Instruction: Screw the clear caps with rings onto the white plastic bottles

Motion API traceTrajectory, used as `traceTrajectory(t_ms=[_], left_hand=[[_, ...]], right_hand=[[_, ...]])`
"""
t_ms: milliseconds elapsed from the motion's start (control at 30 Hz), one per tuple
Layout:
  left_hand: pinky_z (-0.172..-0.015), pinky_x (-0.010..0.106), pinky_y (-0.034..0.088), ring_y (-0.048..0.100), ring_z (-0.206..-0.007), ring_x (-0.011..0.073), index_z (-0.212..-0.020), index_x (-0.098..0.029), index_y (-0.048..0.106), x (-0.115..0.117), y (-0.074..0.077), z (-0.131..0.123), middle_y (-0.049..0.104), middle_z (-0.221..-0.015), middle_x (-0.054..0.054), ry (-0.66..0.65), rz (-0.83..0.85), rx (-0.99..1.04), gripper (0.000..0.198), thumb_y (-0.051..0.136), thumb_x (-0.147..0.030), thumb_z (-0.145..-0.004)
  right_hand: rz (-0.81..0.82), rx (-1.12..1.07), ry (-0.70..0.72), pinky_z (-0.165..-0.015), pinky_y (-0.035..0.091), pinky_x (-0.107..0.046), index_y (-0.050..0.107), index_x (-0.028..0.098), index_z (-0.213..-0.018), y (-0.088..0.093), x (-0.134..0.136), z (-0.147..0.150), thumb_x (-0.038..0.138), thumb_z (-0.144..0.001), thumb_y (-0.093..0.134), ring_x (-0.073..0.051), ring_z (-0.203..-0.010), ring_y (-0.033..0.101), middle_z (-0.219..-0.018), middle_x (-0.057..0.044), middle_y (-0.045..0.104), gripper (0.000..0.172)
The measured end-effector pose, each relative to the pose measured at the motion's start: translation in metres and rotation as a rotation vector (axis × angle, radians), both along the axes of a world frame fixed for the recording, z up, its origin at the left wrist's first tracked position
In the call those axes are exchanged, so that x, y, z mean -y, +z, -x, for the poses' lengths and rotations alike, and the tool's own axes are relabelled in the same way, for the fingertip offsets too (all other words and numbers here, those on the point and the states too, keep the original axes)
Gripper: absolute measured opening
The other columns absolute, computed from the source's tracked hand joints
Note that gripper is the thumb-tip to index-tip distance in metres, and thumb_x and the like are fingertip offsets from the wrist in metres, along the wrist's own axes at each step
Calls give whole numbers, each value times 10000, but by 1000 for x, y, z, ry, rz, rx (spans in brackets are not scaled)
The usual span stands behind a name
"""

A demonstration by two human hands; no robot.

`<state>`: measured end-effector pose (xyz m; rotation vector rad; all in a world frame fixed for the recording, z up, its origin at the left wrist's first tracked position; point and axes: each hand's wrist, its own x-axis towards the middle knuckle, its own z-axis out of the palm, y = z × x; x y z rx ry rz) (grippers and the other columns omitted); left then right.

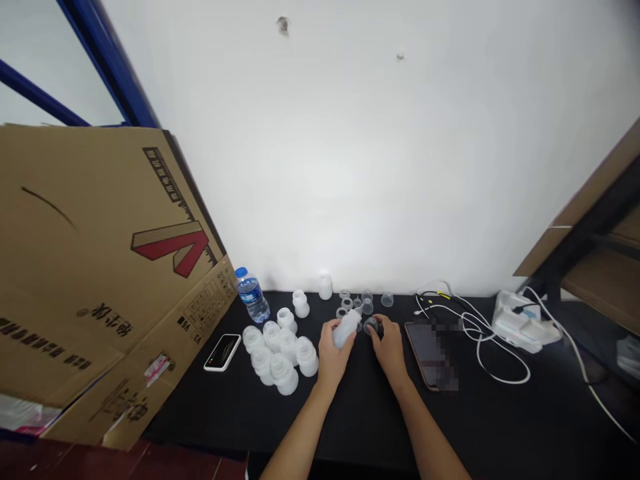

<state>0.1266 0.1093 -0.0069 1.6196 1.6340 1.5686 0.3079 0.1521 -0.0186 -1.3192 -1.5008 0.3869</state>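
Note:
My left hand (334, 350) is wrapped round a white translucent baby bottle (346, 329), tilted with its narrow top toward the upper right. Close beside it, my right hand (389, 345) has its thumb and fingers closed on a clear dome cap (371, 325) low over the table. Just beyond both hands lie several clear rings (347, 303) and more clear dome caps (387, 299). To the left of my left hand several open-necked white bottles (284, 375) stand in a cluster. Another white bottle (325, 287) with a narrower top stands near the wall.
A water bottle (253, 298) and a white phone (223, 352) are at the left of the black table (360, 420), beside a large cardboard box (90, 267). On the right lie a tablet-like device (430, 357), white cables (505, 380) and a white power strip (523, 323). A white wall (340, 167) rises behind.

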Motion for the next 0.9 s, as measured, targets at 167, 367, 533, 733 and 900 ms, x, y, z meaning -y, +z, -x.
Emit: traceTrajectory(t_ms=[167,367,533,733,900], left_hand=[[-1038,464,580,722,-1151,290,-1256,-227,693,1,1,-1,746,-1213,110,-78,-50,-7,361,766,-389,-942],[-1012,453,603,737,-1133,288,-1235,-237,724,2,1,-5,766,-1204,103,-152,-48,-58,346,781,-361,-917],[-1014,456,600,729,-1155,292,-1251,-242,713,2,1,-6,760,-1225,102,-168,-21,-73,360,778,-363,-919],[-1000,431,598,733,-1136,279,-1249,-234,697,2,-1,-5,748,-1198,97,-162,-48,-83,344,762,-367,-938],[-975,429,603,735,-1116,282,-1255,-215,673,3,-6,-5,734,-1167,109,-151,-102,-110,341,750,-349,-951]], right_hand=[[122,-513,-85,-732,566,-398,701,214,-1095,6,-5,-6,631,-860,776,-282,-816,728,-987,-115,802,485],[194,-812,-176,-566,515,-307,698,197,-1026,8,-9,-11,668,-778,836,-243,-711,713,-827,-73,787,550],[183,-725,-11,-575,506,-308,724,209,-1022,17,-2,-4,695,-784,835,-232,-689,686,-802,-58,774,552],[180,-634,64,-583,502,-309,774,203,-963,19,0,0,763,-803,784,-234,-719,652,-820,-60,748,583],[142,-566,86,-613,514,-305,792,199,-964,17,0,-2,721,-901,720,-213,-720,623,-937,-82,773,531]])
